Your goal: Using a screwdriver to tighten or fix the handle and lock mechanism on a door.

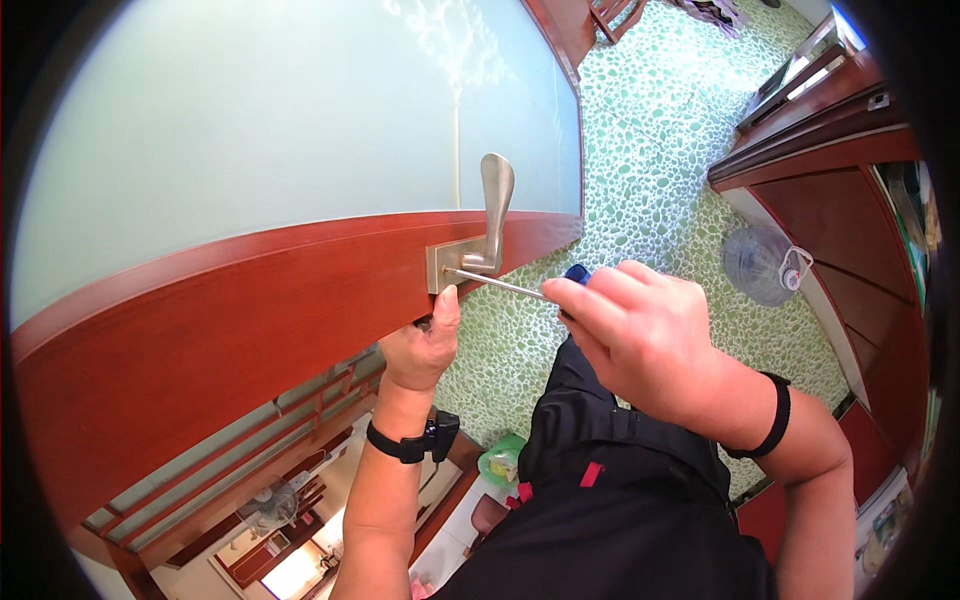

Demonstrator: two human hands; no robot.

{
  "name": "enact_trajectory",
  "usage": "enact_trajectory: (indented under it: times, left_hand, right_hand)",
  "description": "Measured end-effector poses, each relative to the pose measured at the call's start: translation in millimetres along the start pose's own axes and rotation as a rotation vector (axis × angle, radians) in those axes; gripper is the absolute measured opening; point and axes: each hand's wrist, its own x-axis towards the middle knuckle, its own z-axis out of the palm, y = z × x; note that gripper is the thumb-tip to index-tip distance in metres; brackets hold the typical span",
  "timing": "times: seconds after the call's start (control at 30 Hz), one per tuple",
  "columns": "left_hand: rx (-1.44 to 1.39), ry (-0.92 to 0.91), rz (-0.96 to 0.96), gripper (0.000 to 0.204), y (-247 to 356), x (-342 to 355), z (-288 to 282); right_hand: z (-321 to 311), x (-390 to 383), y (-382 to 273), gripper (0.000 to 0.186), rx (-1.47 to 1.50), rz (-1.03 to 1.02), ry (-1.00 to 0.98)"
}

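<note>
A metal lever handle sits on a square plate on the red-brown wooden rail of a door with a pale panel. My right hand is closed round a screwdriver; part of its blue grip shows above the fingers. The thin shaft runs left, with its tip at a small hole or screw on the plate. My left hand is at the door's edge, just below the plate, thumb pointing up against it. Its fingers curl out of sight round something dark that I cannot make out.
A large clear water bottle stands on the green pebble-patterned floor to the right, beside red-brown cabinets. A green bag and a fan are at the lower left. A wooden chair stands at the far end.
</note>
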Motion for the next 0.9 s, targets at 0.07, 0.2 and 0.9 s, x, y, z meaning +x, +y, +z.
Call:
enact_trajectory:
  times: [0.07,0.2,0.9]
  left_hand:
    - [-0.033,-0.023,-0.071,0.025,9,1,-2]
    - [0.066,-0.049,-0.071,0.022,15,6,-5]
    - [-0.124,-0.094,-0.154,0.023,17,9,-1]
  right_hand:
    - [-2,3,1,0.023,0.102,0.071,-0.038]
    - [-16,9,7,0.030,0.638,0.413,-0.213]
    - [7,-4,17,0.029,-0.149,-0.194,0.134]
